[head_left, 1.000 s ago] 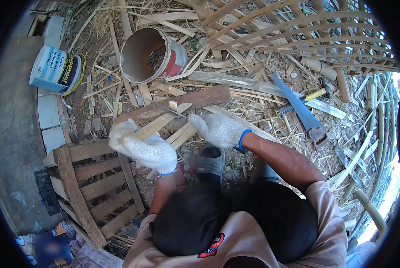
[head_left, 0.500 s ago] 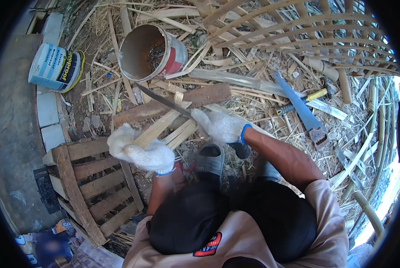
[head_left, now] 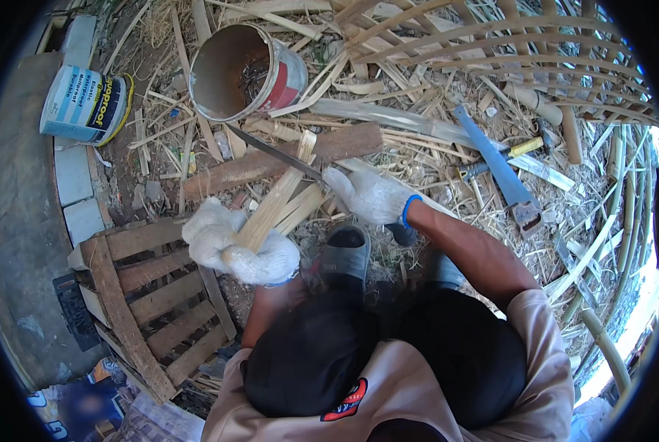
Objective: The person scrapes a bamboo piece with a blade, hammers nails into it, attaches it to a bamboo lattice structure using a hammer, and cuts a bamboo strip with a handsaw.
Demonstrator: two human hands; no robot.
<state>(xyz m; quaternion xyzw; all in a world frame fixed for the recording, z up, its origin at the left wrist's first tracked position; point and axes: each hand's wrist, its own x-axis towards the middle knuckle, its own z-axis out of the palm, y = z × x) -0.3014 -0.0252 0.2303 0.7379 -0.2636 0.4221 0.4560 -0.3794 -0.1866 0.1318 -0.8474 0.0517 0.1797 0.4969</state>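
My left hand (head_left: 265, 258), in a white knit glove, is closed around a pale bamboo strip (head_left: 276, 197). The strip slants away from me, its far end lying over a rough brown plank (head_left: 348, 146). In my right hand (head_left: 374, 196), gloved with a blue cuff, is a long-bladed machete (head_left: 267, 149); its dark handle end (head_left: 402, 235) shows below the glove. The blade points to the far left and crosses the strip near its far end; whether they touch I cannot tell. Another split bamboo piece (head_left: 301, 208) lies just right of the held strip.
An open bucket (head_left: 289, 81) lies tilted beyond the plank, and a blue-and-white pail (head_left: 79, 103) sits far left. A slatted wooden crate (head_left: 169, 306) stands left. Right are a handsaw (head_left: 497, 166), a yellow-handled tool (head_left: 524, 146) and a woven bamboo frame (head_left: 506, 62). Bamboo scraps litter the ground.
The bamboo strip has swung steeper, its far end rising past the blade and over the plank. My left hand has shifted slightly right with it. My right hand and the machete stay nearly in place.
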